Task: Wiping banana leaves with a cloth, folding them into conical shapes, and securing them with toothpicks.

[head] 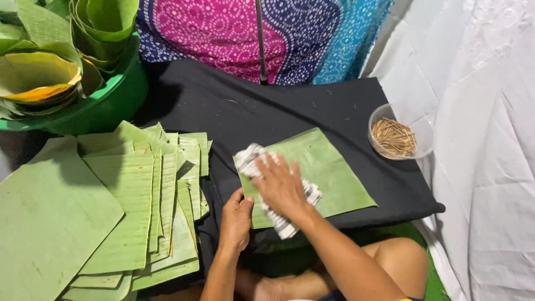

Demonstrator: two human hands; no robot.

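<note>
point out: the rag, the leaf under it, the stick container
striped cloth (pixel 249 158), head view, its upper-left end beyond the fingers
banana leaf sheet (pixel 329 167), head view, bare middle
clear plastic container (pixel 422 129), head view, right side of wall

— Where do I see free room?
— Bare black cloth (pixel 223 106) behind the square green leaf (pixel 329 167).
— Anything blocking me?
— Stacked green leaf sheets (pixel 139 195) left, clear plastic bowl of sticks (pixel 397 134) right, green basin (pixel 111 103) far-left.

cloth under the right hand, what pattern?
White-and-grey patterned cloth, pressed by right hand on green leaf square; head view.
</note>
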